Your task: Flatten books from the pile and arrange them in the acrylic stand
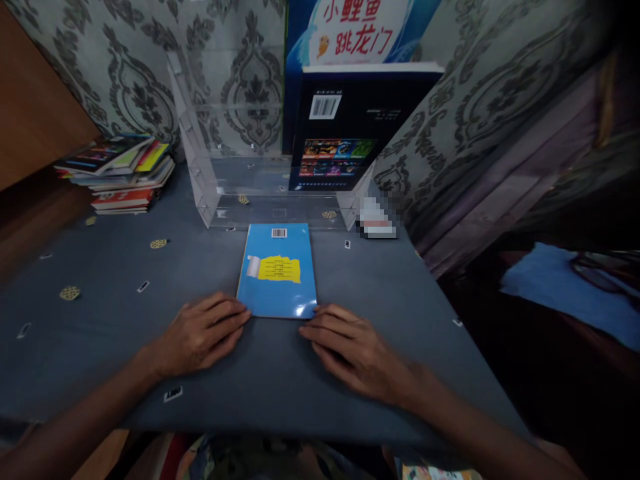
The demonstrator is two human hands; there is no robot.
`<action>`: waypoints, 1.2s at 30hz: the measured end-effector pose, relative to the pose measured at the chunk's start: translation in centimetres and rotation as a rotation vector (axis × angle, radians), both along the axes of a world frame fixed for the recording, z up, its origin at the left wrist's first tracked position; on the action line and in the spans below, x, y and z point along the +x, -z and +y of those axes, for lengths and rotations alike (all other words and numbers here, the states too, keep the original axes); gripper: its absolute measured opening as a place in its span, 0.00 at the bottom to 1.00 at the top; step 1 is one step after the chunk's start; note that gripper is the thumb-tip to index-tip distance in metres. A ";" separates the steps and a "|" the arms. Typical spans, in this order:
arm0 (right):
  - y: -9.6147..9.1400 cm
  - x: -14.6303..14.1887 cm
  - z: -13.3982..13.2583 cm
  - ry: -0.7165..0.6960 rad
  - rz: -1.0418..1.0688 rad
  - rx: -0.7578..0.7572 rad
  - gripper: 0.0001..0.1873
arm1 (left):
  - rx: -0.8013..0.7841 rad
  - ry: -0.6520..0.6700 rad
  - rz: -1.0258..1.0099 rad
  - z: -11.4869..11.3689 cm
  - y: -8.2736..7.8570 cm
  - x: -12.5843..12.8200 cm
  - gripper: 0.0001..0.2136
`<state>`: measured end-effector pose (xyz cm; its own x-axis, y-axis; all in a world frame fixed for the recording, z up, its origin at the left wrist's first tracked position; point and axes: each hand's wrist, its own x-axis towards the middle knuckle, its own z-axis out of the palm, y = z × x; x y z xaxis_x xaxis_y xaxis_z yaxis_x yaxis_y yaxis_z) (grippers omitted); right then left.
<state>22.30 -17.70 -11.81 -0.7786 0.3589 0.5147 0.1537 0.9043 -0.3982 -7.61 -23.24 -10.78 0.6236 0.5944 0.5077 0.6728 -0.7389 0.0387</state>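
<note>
A thin blue book point(277, 300) lies flat on the table, its back cover up, with a barcode near the far edge and a yellow torn-paper patch in the middle. My left hand point(207, 330) has its fingers closed together at the book's near left corner. At the near right corner, the fingers of my right hand point(345, 343) are pressed together against the edge. Both thumbs are mostly hidden. Just beyond the book stands a clear acrylic rack point(200, 170), with a dark book point(340, 127) leaning upright in its right part, back cover facing me.
Behind the dark book rises a blue picture book point(360, 30) with red lettering. A stack of books point(125, 177) sits at the far left. A small pixelated item point(377, 220) is right of the rack. The cloth-covered table point(400, 320) ends at a slanting right edge; blue fabric point(565, 287) lies beyond.
</note>
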 end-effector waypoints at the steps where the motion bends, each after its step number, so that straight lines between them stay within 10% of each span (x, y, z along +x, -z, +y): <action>1: 0.0 0.0 0.1 -0.007 0.011 -0.014 0.13 | 0.004 0.009 -0.007 0.0 0.0 0.0 0.11; 15: -0.3 -3.1 -0.3 -0.063 -0.411 0.014 0.32 | -0.020 -0.015 -0.021 -0.1 0.2 -0.1 0.11; 36: 0.7 0.6 -0.9 0.181 -0.340 0.052 0.28 | -0.211 -0.122 -0.181 0.9 0.8 -0.4 0.13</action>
<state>22.91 -18.63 -12.56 -0.8342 0.4868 0.2592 0.4284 0.8680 -0.2513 -7.97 -22.35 -11.61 0.4516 0.7633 0.4620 0.7240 -0.6161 0.3102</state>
